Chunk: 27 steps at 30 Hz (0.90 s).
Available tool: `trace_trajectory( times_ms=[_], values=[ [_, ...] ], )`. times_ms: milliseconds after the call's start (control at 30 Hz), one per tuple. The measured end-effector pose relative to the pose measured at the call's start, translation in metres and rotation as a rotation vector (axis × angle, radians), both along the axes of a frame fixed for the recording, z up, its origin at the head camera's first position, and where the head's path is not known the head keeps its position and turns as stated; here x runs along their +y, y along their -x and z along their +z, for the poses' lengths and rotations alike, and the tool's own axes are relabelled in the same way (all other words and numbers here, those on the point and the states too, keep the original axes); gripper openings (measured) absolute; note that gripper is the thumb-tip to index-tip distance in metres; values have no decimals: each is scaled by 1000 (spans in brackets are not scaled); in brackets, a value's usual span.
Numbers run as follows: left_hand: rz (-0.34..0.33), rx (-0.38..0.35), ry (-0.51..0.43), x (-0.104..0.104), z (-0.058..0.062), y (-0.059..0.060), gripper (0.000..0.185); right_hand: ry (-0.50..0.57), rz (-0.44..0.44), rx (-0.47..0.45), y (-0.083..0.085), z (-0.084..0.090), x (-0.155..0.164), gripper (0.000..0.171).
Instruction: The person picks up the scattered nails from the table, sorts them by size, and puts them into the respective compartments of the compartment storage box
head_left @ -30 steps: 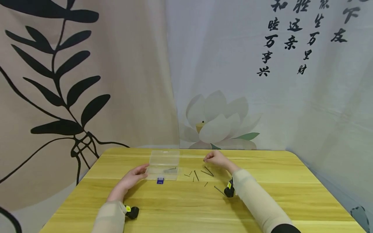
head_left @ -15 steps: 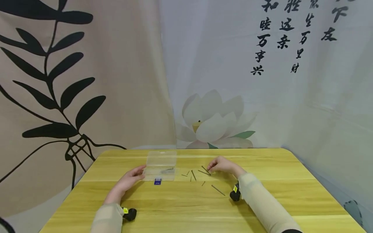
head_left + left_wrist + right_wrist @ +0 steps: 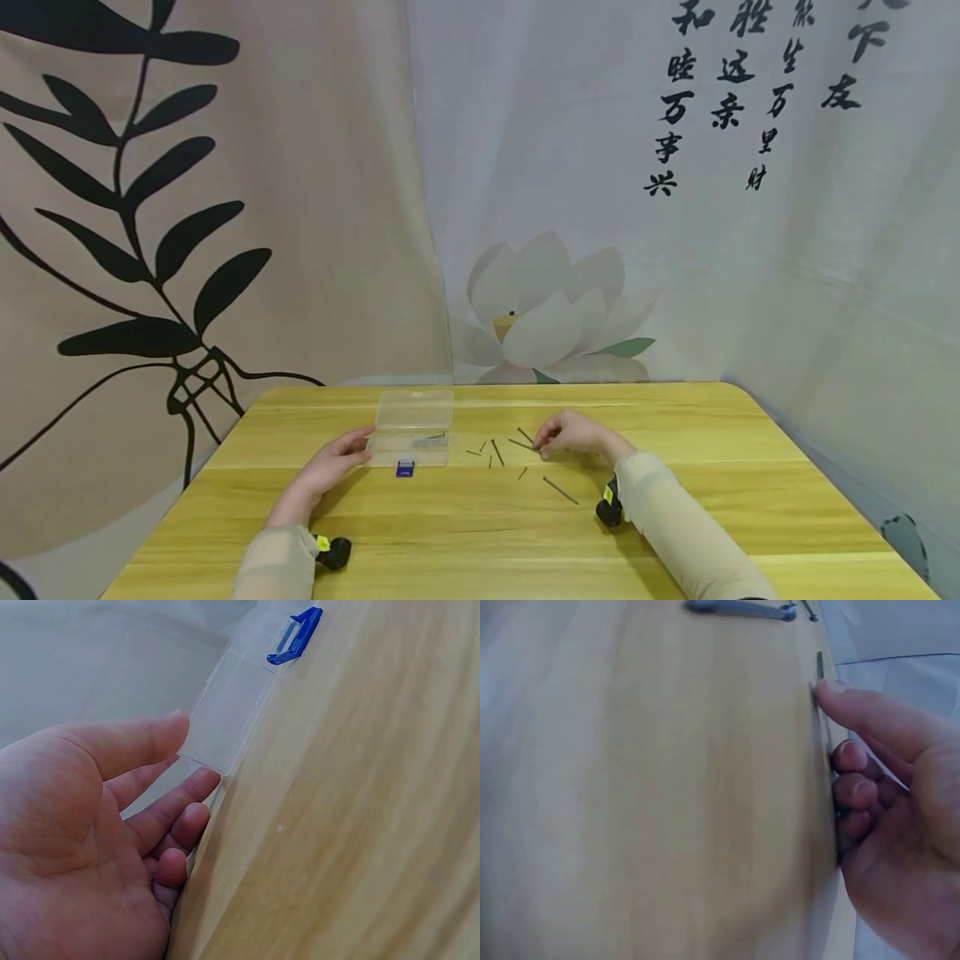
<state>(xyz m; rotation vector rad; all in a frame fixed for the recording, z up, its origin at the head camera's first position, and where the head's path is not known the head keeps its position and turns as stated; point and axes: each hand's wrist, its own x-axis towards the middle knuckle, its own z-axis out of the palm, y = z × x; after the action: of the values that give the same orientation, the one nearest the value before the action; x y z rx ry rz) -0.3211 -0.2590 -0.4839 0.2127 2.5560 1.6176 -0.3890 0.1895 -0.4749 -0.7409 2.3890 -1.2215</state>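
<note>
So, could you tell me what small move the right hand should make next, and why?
Probably pinch and lift the nail under its fingers. The right hand rests on the table with fingertips on that nail but no clear grip, while the left hand steadies the open box beside it.

Left hand (image 3: 90, 847), palm up, thumb and loosely curled fingers (image 3: 176, 799) against the corner of a clear plastic box (image 3: 229, 712) with a blue latch (image 3: 296, 636), all resting on a light wooden table (image 3: 360, 825)
</note>
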Motion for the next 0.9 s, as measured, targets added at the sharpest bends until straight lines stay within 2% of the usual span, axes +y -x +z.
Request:
trace_trajectory(
  times_ms=[667,900],
  values=[
    [8,16,49,-1,-2,2,52,17,-11,45,-2,-6,-2,10],
    [2,22,47,-1,-2,3,52,-23,-34,55,-3,-5,-5,11]
  ],
)
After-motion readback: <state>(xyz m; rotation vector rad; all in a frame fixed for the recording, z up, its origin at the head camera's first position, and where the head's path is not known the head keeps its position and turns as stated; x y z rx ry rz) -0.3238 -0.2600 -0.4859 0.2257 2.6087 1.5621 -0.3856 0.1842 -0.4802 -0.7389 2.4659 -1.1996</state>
